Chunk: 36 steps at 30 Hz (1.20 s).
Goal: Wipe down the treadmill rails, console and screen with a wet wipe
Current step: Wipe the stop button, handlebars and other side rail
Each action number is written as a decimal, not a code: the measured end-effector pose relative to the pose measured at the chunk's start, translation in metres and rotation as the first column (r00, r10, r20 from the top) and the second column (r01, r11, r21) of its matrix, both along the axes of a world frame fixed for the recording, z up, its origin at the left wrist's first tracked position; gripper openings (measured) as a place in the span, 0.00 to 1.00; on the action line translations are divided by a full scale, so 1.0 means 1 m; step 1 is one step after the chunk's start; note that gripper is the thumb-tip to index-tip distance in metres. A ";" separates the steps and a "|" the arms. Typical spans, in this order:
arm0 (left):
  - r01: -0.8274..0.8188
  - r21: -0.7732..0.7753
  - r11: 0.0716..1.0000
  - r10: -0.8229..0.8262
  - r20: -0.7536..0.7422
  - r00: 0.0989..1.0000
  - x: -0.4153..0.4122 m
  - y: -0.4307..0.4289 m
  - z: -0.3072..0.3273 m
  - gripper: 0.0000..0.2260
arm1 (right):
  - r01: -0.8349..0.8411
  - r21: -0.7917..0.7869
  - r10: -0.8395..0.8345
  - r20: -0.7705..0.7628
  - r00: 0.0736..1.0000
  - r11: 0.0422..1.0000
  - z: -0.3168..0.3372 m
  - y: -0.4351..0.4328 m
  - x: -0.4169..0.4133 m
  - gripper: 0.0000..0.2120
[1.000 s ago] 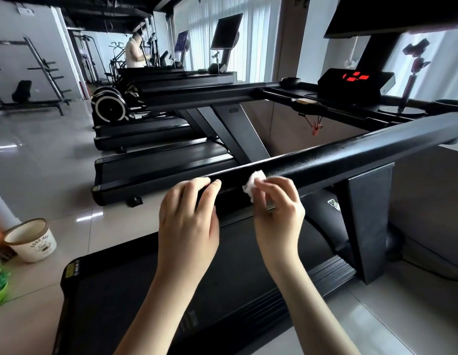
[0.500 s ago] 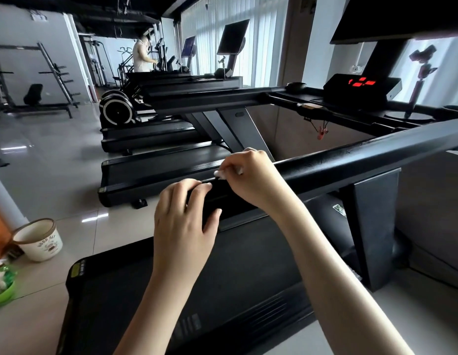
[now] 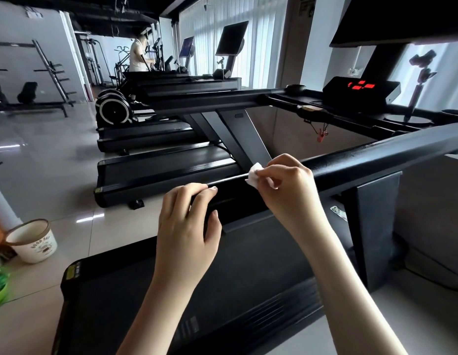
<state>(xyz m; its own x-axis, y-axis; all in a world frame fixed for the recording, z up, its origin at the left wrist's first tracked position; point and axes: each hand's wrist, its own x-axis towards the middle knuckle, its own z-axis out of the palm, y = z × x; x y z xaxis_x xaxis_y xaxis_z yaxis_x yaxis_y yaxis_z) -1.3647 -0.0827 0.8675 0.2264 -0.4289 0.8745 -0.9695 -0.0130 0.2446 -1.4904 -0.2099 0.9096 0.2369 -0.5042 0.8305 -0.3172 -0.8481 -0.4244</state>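
A black treadmill rail (image 3: 363, 162) runs from lower left up to the right across the view. My left hand (image 3: 187, 221) grips the rail's near end, fingers curled over the top. My right hand (image 3: 286, 185) pinches a small white wet wipe (image 3: 254, 174) and holds it against the rail just right of my left hand. The console (image 3: 361, 92) with red lit digits sits at the far right, and the dark screen (image 3: 402, 19) hangs above it. The other rail (image 3: 210, 101) lies further back.
The treadmill belt (image 3: 197, 290) lies below my arms. A white bucket (image 3: 33, 240) and a green bowl (image 3: 0, 290) stand on the tiled floor at left. More treadmills (image 3: 158, 172) line up behind, and a person (image 3: 137, 56) stands far back. A gimbal stand (image 3: 417, 80) rises at right.
My right hand has slid back to the right along the rail, and the wipe shows again at its fingertips. My left hand stays on the rail's end.
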 end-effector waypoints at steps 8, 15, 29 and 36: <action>0.035 -0.005 0.999 -0.035 0.028 0.999 0.005 0.001 -0.002 0.14 | 0.008 0.046 -0.017 0.190 0.982 0.999 -0.029 0.014 -0.001 0.03; 0.077 -0.010 0.997 -0.076 0.051 0.996 0.009 0.002 -0.003 0.14 | 0.017 0.055 -0.026 0.179 0.984 0.998 -0.062 0.039 0.008 0.11; 0.173 0.022 0.985 -0.174 0.079 0.982 0.024 0.004 -0.004 0.15 | 0.146 0.261 -0.256 0.461 0.850 0.954 -0.078 0.056 0.029 0.14; 0.213 0.037 0.976 -0.212 -0.020 0.977 0.031 0.008 -0.001 0.15 | 0.169 0.032 -0.171 0.309 0.936 0.985 -0.055 0.058 0.037 0.11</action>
